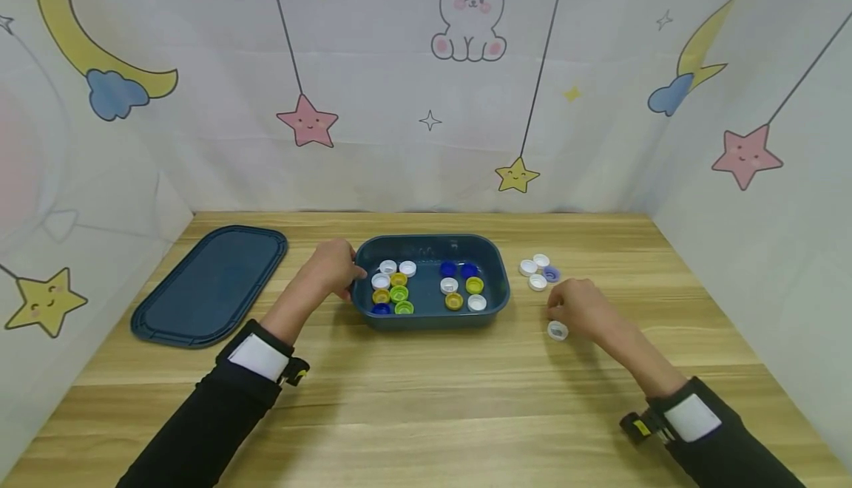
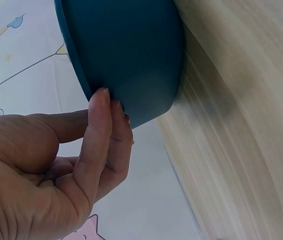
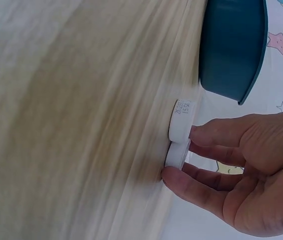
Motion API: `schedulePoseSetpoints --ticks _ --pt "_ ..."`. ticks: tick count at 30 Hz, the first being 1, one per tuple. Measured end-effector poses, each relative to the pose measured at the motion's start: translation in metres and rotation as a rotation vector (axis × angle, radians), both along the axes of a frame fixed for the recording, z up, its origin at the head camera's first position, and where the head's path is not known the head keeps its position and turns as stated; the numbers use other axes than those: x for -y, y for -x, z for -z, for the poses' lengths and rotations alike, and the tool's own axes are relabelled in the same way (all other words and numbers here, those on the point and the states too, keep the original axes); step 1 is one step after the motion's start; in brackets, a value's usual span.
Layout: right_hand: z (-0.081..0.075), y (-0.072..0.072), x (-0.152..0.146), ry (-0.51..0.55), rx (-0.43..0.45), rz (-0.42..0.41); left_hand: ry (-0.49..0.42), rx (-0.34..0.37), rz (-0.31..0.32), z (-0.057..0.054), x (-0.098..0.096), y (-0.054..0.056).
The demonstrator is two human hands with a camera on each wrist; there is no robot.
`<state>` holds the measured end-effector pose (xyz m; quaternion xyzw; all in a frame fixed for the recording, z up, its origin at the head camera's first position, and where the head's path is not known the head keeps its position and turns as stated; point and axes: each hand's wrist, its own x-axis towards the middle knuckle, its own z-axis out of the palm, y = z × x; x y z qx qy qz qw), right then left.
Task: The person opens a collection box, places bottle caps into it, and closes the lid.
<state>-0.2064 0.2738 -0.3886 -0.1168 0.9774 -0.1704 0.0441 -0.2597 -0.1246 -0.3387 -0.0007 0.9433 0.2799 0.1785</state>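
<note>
At the left end of a dark teal box (image 1: 426, 319), my left hand (image 1: 333, 270) grips the rim, its fingertips (image 2: 100, 100) on the outer wall. Inside the box lie bottle caps in two groups, white, yellow, green and blue. Right of the box, my right hand (image 1: 581, 309) is low over the table. In the right wrist view its thumb and fingers pinch a white bottle cap (image 3: 177, 155), hidden under the hand in the head view. Touching that cap is another white bottle cap (image 3: 181, 120) with printed marks on its side.
Behind the right hand sits a small cluster of white bottle caps (image 1: 528, 268) with one pale blue bottle cap (image 1: 551, 273). A flat dark blue lid (image 1: 209, 285) lies on the left of the wooden table (image 1: 426, 414). A printed curtain (image 1: 399, 52) hangs behind.
</note>
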Motion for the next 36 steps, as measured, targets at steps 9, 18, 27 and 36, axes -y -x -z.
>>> schedulePoseSetpoints --ticks 9,18,27,36 --pt "-0.037 0.0 0.001 0.072 -0.054 -0.009 0.014 -0.022 0.026 0.003 0.002 0.001" --pt "-0.097 0.011 0.038 0.052 -0.079 -0.069 0.001 -0.04 0.044 0.003 0.002 0.001" --pt "-0.121 0.035 0.095 0.007 -0.09 -0.189 -0.011 -0.031 0.034 0.003 0.003 0.001" --pt "-0.094 0.065 0.145 -0.053 -0.008 -0.247 -0.026 -0.027 0.021 0.003 0.003 -0.001"
